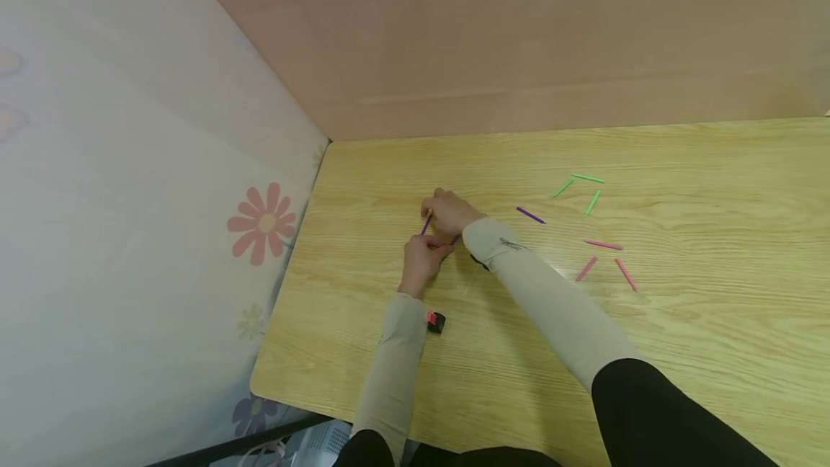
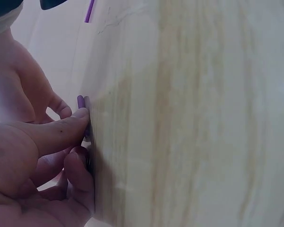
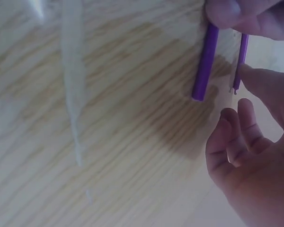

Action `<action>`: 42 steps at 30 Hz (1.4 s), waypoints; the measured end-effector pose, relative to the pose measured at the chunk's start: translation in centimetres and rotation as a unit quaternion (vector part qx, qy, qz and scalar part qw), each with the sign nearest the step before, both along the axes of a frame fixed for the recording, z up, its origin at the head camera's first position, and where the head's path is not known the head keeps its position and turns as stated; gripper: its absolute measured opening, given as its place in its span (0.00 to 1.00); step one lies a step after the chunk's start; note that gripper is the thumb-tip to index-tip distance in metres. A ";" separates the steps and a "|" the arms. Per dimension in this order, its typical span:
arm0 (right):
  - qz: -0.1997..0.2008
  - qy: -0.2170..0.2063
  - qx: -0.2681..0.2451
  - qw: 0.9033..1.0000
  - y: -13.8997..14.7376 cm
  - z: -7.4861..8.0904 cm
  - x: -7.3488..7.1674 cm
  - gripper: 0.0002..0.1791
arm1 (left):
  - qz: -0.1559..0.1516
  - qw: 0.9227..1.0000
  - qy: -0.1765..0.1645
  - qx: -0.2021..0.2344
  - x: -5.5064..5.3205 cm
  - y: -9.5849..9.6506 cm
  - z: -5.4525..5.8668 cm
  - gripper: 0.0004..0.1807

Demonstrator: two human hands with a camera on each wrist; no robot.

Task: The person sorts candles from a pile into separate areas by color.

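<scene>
In the head view my left hand [image 1: 421, 261] is low over the left part of the table, with my right hand [image 1: 452, 212] just beyond it. Thumb and fingers of the left hand pinch a thin purple stick [image 3: 206, 64], whose end sticks out to the right. A second purple stick [image 1: 426, 224] slants between the hands; the right hand holds its far end, the thumb [image 3: 262, 87] against it. The fingers partly hide both sticks. A third purple stick [image 1: 530, 215] lies on the table to the right of the right hand.
Three green sticks [image 1: 588, 179] lie farther right on the wooden table [image 1: 713, 236], with three pink sticks [image 1: 604, 244] nearer the front. A flowered wall covering [image 1: 162, 164] borders the left edge, and a brown panel [image 1: 519, 42] rises behind. A black wrist device [image 1: 436, 322] sits beside the left sleeve.
</scene>
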State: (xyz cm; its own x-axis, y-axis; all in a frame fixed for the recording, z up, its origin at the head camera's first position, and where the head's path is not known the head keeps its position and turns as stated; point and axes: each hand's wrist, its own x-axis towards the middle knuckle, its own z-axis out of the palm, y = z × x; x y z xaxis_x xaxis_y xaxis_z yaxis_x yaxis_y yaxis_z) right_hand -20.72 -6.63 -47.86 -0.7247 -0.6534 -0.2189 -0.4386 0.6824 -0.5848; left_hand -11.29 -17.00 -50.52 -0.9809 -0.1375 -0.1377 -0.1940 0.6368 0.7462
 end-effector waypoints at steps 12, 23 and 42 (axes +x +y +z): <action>0.001 0.029 0.036 0.999 -0.1 -0.2 0.0 0.11 | 0.002 1.000 -0.001 0.005 0.0 0.1 0.0 0.08; 0.005 0.043 0.076 0.996 -0.2 0.3 0.3 0.08 | -0.003 1.000 0.008 0.001 -0.1 0.0 -0.1 0.07; 0.025 0.118 0.139 0.983 -0.3 -0.6 1.1 0.11 | 0.001 1.000 -0.014 0.005 0.1 0.1 0.0 0.08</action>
State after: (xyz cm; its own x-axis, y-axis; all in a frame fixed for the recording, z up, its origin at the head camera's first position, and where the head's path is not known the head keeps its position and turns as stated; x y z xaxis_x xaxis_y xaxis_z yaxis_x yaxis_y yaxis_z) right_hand -19.57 -6.94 -48.45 -0.7452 -0.6283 -0.2234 -0.5772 0.7755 -0.2557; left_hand -11.17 -16.95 -50.55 -0.9762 -0.1383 -0.1669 -0.2168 0.6285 0.7470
